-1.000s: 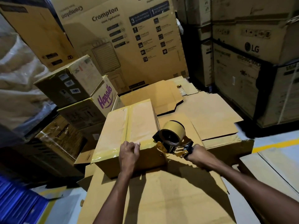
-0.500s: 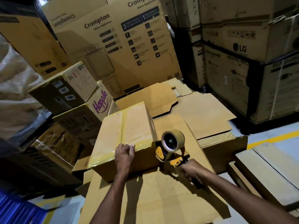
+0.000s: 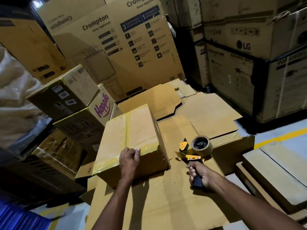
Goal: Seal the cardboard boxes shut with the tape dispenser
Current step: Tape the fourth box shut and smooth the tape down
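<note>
A closed brown cardboard box [image 3: 129, 133] lies on flattened cardboard in front of me. Shiny tape runs down its top seam and across its near top edge. My left hand [image 3: 130, 161] rests on that near edge, fingers curled over the taped strip. To the right of the box, my right hand [image 3: 200, 175] grips the black handle of the yellow tape dispenser [image 3: 194, 151]. Its brown tape roll sits clear of the box's right side, just above the flat cardboard.
Flattened cardboard sheets [image 3: 191, 113] cover the floor ahead and to the right. A Hapilo box [image 3: 93, 117] and other cartons stack at the left. Tall Crompton cartons [image 3: 116, 47] stand behind, LG cartons [image 3: 245, 63] at the right. Wooden boards [image 3: 274, 171] lie at the right.
My right hand has pulled the dispenser off the box's near right corner and away to the right and lower. My left hand has stayed on the taped edge.
</note>
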Demonstrator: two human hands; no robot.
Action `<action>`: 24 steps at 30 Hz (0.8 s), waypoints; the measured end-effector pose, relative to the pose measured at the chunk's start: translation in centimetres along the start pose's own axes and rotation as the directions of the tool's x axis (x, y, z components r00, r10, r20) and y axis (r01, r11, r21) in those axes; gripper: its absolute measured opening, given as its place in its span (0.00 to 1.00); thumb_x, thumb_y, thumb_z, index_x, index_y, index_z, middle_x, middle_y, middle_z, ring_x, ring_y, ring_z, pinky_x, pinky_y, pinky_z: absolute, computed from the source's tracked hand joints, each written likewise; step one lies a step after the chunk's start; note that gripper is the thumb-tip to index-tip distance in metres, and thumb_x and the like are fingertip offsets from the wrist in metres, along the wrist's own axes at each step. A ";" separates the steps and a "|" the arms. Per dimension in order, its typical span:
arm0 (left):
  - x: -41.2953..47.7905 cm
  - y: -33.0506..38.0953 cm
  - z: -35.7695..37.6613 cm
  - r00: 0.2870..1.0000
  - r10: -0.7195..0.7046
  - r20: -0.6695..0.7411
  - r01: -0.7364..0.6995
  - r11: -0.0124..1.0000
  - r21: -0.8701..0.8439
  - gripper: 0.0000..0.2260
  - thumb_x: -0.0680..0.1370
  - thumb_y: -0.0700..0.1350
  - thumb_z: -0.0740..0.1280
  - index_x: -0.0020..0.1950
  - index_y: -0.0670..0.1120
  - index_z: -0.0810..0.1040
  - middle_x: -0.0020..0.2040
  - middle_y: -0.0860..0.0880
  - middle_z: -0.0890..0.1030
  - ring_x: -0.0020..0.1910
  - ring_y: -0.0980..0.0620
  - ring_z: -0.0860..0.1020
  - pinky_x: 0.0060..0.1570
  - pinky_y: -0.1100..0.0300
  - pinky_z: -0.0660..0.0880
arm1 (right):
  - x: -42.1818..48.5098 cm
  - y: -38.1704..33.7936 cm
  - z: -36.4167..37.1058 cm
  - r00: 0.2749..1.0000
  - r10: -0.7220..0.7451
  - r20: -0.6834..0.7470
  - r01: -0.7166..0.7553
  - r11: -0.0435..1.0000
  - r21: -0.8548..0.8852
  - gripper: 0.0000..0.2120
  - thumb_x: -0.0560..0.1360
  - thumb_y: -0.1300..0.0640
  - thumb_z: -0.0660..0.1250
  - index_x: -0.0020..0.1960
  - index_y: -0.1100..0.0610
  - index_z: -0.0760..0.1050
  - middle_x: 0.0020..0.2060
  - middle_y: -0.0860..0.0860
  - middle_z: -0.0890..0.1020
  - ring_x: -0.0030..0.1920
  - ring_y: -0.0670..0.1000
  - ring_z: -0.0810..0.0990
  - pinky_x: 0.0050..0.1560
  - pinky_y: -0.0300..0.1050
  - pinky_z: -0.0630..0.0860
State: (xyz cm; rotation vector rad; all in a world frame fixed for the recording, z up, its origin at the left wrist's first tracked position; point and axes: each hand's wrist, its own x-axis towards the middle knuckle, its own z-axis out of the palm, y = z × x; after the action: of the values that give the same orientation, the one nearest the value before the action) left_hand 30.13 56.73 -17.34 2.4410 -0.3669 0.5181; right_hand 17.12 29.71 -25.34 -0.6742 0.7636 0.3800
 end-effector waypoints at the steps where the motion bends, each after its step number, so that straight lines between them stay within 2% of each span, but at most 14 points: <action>1: 0.1 -0.1 0.0 1.000 0.004 0.002 -0.004 1.000 0.002 0.09 0.82 0.51 0.69 0.44 0.48 0.81 0.42 0.53 0.74 0.46 0.53 0.72 0.40 0.58 0.66 | 0.1 0.1 0.3 1.000 -0.003 0.014 0.003 1.000 0.031 0.17 0.76 0.64 0.65 0.31 0.54 0.67 0.21 0.47 0.67 0.18 0.47 0.64 0.22 0.38 0.66; 4: 0.1 -0.4 0.1 0.999 0.036 0.010 -0.036 0.999 0.017 0.09 0.81 0.51 0.69 0.45 0.47 0.81 0.42 0.53 0.74 0.46 0.53 0.72 0.40 0.57 0.68 | 0.3 0.7 1.2 1.000 0.011 0.023 -0.010 0.999 -0.032 0.16 0.77 0.56 0.71 0.33 0.59 0.73 0.27 0.54 0.73 0.24 0.54 0.72 0.29 0.45 0.74; 6: 0.3 -0.8 0.1 0.998 0.062 0.008 -0.062 0.998 0.032 0.10 0.81 0.51 0.69 0.45 0.47 0.81 0.42 0.53 0.74 0.45 0.52 0.72 0.40 0.54 0.71 | 0.7 1.1 1.3 0.995 0.091 0.037 -0.088 0.992 -0.088 0.16 0.73 0.50 0.77 0.42 0.61 0.76 0.34 0.58 0.78 0.33 0.58 0.79 0.38 0.52 0.81; 8: 0.3 -1.0 0.0 0.997 0.073 0.014 -0.073 0.997 0.027 0.09 0.81 0.51 0.69 0.45 0.47 0.81 0.42 0.52 0.74 0.45 0.51 0.73 0.42 0.51 0.74 | 0.6 1.1 1.4 0.988 0.150 0.027 -0.136 0.946 -0.293 0.28 0.70 0.40 0.78 0.54 0.62 0.76 0.42 0.61 0.83 0.42 0.61 0.85 0.43 0.55 0.84; 10: 0.3 -1.0 -0.1 0.996 0.089 0.018 -0.090 0.996 0.019 0.09 0.81 0.50 0.69 0.44 0.47 0.81 0.42 0.53 0.74 0.44 0.52 0.72 0.44 0.50 0.74 | -0.6 0.9 2.1 0.988 0.156 -0.020 -0.140 0.814 -0.563 0.39 0.70 0.30 0.71 0.58 0.65 0.74 0.42 0.62 0.85 0.39 0.60 0.86 0.37 0.48 0.82; 12: 0.4 -1.0 -0.2 0.995 0.100 0.026 -0.100 0.995 0.017 0.09 0.81 0.50 0.70 0.44 0.48 0.80 0.41 0.54 0.73 0.44 0.53 0.71 0.45 0.50 0.73 | -1.9 0.8 2.7 0.991 0.092 -0.095 -0.132 0.687 -0.714 0.42 0.72 0.24 0.66 0.55 0.66 0.75 0.35 0.59 0.83 0.30 0.55 0.82 0.30 0.42 0.77; 13: 0.5 -1.0 -0.3 0.994 0.102 0.028 -0.102 0.995 0.021 0.09 0.81 0.50 0.70 0.43 0.48 0.79 0.41 0.54 0.73 0.44 0.53 0.71 0.46 0.50 0.73 | -2.0 0.8 2.9 0.993 -0.013 -0.114 -0.081 0.625 -0.776 0.41 0.73 0.23 0.64 0.53 0.64 0.77 0.33 0.57 0.82 0.28 0.54 0.79 0.30 0.42 0.76; 14: 0.4 -1.0 -0.3 0.994 0.104 0.028 -0.105 0.994 0.026 0.09 0.81 0.51 0.70 0.43 0.49 0.79 0.41 0.55 0.72 0.44 0.54 0.70 0.46 0.51 0.73 | -2.1 0.6 3.3 0.980 -0.167 -0.110 -0.011 0.506 -0.863 0.40 0.74 0.23 0.61 0.50 0.62 0.79 0.32 0.55 0.82 0.28 0.53 0.80 0.34 0.42 0.78; 15: 0.5 -1.0 -0.3 0.994 0.104 0.027 -0.105 0.994 0.026 0.09 0.81 0.51 0.70 0.43 0.50 0.78 0.40 0.56 0.71 0.44 0.55 0.70 0.46 0.51 0.73 | -1.9 0.4 3.7 0.936 -0.343 -0.073 0.043 0.318 -0.947 0.37 0.75 0.23 0.58 0.44 0.59 0.80 0.32 0.52 0.83 0.30 0.51 0.81 0.38 0.43 0.79; 16: 0.5 -1.0 -0.3 0.994 0.102 0.027 -0.103 0.994 0.021 0.09 0.81 0.51 0.70 0.42 0.51 0.77 0.40 0.57 0.71 0.44 0.55 0.70 0.47 0.51 0.73 | -2.1 0.2 4.3 0.863 -0.506 -0.007 0.060 0.116 -0.991 0.35 0.76 0.24 0.57 0.38 0.56 0.78 0.32 0.50 0.83 0.32 0.50 0.81 0.39 0.43 0.78; 17: 0.4 -0.9 -0.3 0.995 0.100 0.029 -0.101 0.995 0.016 0.09 0.81 0.51 0.69 0.42 0.52 0.77 0.40 0.57 0.71 0.44 0.56 0.70 0.48 0.52 0.73 | -2.0 0.1 4.9 0.777 -0.626 0.070 0.075 -0.019 -0.997 0.32 0.78 0.26 0.58 0.35 0.54 0.74 0.30 0.48 0.80 0.31 0.48 0.78 0.36 0.43 0.74; 19: 0.3 -0.9 -0.3 0.994 0.103 0.030 -0.104 0.995 0.014 0.09 0.82 0.51 0.69 0.43 0.54 0.75 0.40 0.58 0.70 0.44 0.56 0.70 0.49 0.52 0.73 | -2.4 0.0 6.8 0.606 -0.765 0.217 0.187 -0.128 -0.974 0.26 0.79 0.31 0.62 0.34 0.51 0.69 0.29 0.46 0.74 0.29 0.46 0.72 0.31 0.43 0.67; 21: 0.4 -0.9 -0.3 0.994 0.109 0.030 -0.110 0.994 0.016 0.09 0.82 0.51 0.69 0.42 0.55 0.74 0.41 0.58 0.70 0.44 0.56 0.69 0.50 0.51 0.72 | -2.3 0.3 8.5 0.428 -0.831 0.356 0.354 -0.208 -0.912 0.20 0.78 0.35 0.67 0.40 0.50 0.70 0.30 0.45 0.75 0.31 0.43 0.75 0.31 0.39 0.68; 24: 0.6 -1.1 -0.3 0.994 0.104 0.038 -0.104 0.994 0.018 0.10 0.82 0.52 0.69 0.42 0.55 0.73 0.41 0.58 0.70 0.45 0.55 0.69 0.51 0.53 0.68 | -0.9 1.0 10.3 0.191 -0.848 0.494 0.488 -0.355 -0.797 0.17 0.76 0.41 0.74 0.52 0.51 0.72 0.39 0.44 0.76 0.38 0.45 0.76 0.39 0.37 0.71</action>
State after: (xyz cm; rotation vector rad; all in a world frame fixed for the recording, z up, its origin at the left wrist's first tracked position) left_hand 30.96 57.67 -17.36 2.4628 -0.5089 0.5239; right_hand 21.20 37.42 -19.67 -2.3305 0.1093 -0.7314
